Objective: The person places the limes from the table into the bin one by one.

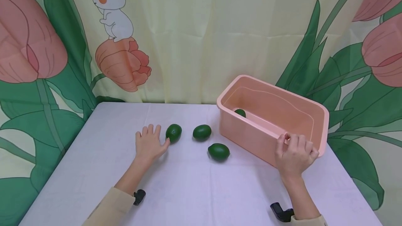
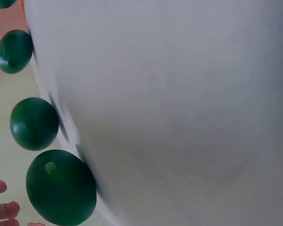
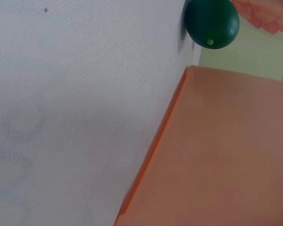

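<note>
My left hand (image 1: 149, 145) reaches over the white table with fingers spread, its thumb tip right at the nearest dark green lime (image 1: 173, 133). In the left wrist view that lime (image 2: 61, 187) shows its stem end, with my fingertips (image 2: 4, 210) beside it. Two more limes lie to the right, one farther back (image 1: 202, 132) and one nearer (image 1: 218, 152). My right hand (image 1: 295, 154) grips the near rim of a pink plastic bin (image 1: 248, 142), fingers curled over the edge. Inside the bin, another lime (image 1: 240, 112) is partly hidden by the near wall.
The bin stands at an angle on the right side of the white-covered table (image 1: 188, 191). A curtain (image 1: 201, 44) printed with tulips and a rabbit hangs behind the table's back edge. Black wrist cameras sit on the left wrist (image 1: 139, 196) and right wrist (image 1: 281, 212).
</note>
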The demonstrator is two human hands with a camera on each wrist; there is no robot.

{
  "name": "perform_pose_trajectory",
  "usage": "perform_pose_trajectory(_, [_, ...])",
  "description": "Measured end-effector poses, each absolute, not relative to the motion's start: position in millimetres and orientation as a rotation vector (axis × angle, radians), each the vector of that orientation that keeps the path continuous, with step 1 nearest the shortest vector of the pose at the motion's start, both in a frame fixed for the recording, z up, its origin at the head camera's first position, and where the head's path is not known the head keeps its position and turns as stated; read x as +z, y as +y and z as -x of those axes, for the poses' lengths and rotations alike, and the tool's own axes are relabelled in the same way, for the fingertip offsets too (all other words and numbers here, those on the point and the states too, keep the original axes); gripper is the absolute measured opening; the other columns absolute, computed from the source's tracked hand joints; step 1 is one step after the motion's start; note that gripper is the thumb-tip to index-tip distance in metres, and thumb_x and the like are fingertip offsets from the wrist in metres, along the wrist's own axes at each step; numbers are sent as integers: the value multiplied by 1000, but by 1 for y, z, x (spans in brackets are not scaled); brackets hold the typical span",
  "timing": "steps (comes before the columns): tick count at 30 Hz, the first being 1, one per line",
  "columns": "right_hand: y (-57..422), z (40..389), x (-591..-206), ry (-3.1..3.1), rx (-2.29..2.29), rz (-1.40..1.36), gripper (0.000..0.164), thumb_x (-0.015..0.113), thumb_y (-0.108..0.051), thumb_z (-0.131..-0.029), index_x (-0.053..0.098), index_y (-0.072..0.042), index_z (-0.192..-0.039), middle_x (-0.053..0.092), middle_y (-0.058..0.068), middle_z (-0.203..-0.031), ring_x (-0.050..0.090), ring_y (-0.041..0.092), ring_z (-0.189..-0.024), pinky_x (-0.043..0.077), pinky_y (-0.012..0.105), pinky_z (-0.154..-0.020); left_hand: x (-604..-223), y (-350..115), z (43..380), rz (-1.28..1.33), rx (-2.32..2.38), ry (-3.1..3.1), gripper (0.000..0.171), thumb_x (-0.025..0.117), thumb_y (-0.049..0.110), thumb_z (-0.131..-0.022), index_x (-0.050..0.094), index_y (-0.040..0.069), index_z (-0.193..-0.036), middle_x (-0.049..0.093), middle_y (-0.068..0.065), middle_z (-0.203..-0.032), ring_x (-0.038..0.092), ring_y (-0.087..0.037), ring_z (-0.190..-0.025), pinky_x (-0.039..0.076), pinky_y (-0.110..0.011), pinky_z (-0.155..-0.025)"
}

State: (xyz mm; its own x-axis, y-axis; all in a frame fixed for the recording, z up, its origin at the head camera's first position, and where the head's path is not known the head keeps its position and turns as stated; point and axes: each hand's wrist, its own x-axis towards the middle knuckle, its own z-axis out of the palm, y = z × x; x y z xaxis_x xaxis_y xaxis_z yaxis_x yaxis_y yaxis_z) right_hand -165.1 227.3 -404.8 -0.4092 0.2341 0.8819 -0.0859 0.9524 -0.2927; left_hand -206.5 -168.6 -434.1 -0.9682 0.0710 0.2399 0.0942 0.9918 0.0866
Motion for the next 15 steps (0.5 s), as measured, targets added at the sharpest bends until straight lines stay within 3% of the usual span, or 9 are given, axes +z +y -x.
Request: perform_pose_trajectory(15, [228, 165, -406, -1979, 347, 107, 37, 46, -28, -86, 57, 7, -82, 52, 24, -79, 43, 41, -79, 25, 57, -75, -435, -181, 199, -71, -188, -3005, 59, 52, 49, -79, 45, -1, -111, 44, -21, -95, 41, -36, -93, 32, -52, -76])
